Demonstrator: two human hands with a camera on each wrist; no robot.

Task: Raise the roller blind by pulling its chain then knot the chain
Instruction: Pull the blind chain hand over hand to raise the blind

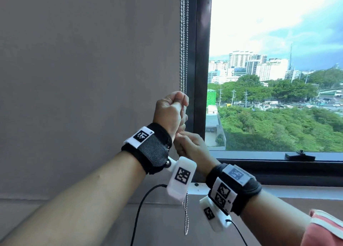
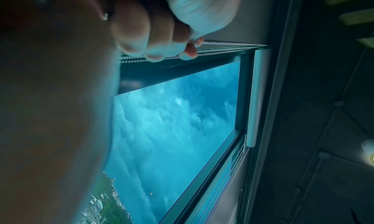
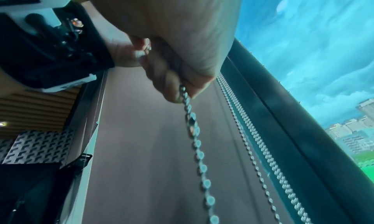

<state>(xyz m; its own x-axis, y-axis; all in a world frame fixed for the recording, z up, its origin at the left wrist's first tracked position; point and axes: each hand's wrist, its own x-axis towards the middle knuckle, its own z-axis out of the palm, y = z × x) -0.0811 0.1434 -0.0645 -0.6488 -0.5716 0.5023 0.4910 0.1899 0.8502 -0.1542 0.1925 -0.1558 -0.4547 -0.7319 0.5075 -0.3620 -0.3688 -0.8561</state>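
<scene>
A metal bead chain [image 1: 183,50] hangs in several strands between the grey roller blind [image 1: 92,78] and the dark window frame [image 1: 202,60]. My left hand [image 1: 172,110] is a fist round the strands at mid height; in the left wrist view its fingers [image 2: 161,35] curl over the chain [image 2: 222,46]. Just below, almost touching the left wrist, my right hand [image 1: 191,145] pinches the chain, and in the right wrist view its fingers [image 3: 176,80] grip a strand [image 3: 198,147]. The chain's loose end [image 1: 185,218] dangles beneath both hands.
The grey blind covers the left pane down to its bottom bar [image 1: 74,199]. The right pane [image 1: 278,78] is uncovered and shows city and trees. A small black latch [image 1: 299,155] sits on the lower frame. Black cables [image 1: 141,208] hang from my wrist cameras.
</scene>
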